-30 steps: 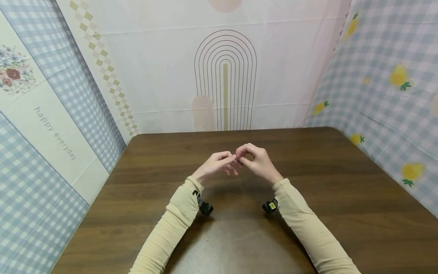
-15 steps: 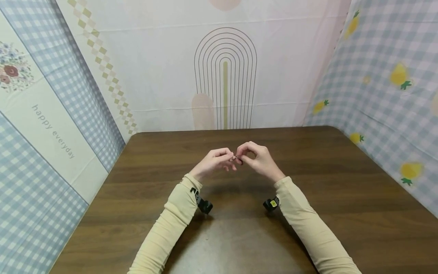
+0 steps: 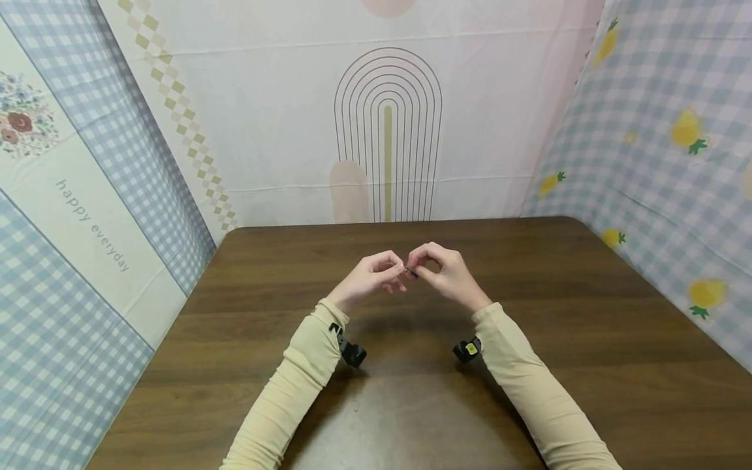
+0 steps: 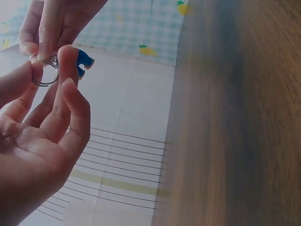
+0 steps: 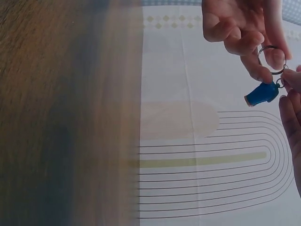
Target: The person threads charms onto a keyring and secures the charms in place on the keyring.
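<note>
A metal split key ring [image 4: 45, 85] with a small blue charm [image 5: 262, 94] is held between the two hands, above the table. My left hand [image 3: 371, 277] pinches one side of the ring, with its other fingers spread loosely below. Thumb and fingertips of my right hand [image 3: 442, 269] pinch the ring at the side where the charm's link joins it. The charm hangs off the small link and shows partly behind a left fingertip in the left wrist view. In the head view the ring is mostly hidden by the fingertips.
A brown wooden table [image 3: 282, 281] lies beneath both forearms. White printed cloth [image 3: 282, 130] hangs behind its far edge. Blue checked cloth hangs at both sides. Black wrist cameras [image 3: 352, 356] are strapped over the sleeves.
Both hands stay close together over the table. The left fingers have shifted slightly against the ring, with the left hand a little higher; the right hand keeps nearly the same pinch.
</note>
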Available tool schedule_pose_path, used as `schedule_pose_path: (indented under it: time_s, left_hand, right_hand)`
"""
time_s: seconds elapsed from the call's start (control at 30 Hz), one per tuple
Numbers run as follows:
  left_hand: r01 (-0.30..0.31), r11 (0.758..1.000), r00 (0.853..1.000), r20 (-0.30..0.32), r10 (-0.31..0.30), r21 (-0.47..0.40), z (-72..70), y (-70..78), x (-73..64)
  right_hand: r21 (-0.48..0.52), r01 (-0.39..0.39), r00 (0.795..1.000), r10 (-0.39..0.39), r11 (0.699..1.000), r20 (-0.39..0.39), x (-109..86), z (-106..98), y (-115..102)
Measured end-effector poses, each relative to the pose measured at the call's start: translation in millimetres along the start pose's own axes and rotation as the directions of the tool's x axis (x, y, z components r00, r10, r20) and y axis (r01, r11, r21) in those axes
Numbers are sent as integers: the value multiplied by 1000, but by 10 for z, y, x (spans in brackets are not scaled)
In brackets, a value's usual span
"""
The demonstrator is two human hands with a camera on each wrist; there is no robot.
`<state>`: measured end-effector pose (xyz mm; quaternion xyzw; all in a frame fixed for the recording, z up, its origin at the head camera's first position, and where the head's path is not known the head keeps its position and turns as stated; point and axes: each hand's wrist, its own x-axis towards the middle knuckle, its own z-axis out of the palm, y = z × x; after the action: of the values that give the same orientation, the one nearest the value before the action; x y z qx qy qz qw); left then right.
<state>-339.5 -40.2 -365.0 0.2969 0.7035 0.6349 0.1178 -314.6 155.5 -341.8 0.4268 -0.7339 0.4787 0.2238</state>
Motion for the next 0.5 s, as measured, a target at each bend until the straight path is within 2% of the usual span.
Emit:
schedule_pose_path:
  time_s: [0.2,0.37,0.5]
  left_hand:
    - [7,998,1000,0,-7,-56,-3,-7,-11]
    - [43,999,999,-24,-43,18,17,0,-8]
    - [38,997,999,-33,-36,61,28,10,-8]
  right_hand:
    - [0,11,1000,-11,1000,-9,-12,-5,2]
    - [-15,13,1000,-13,1000,2,-21,0,-4]
    - [-13,17,1000,-17,1000,4,-9,6,-7]
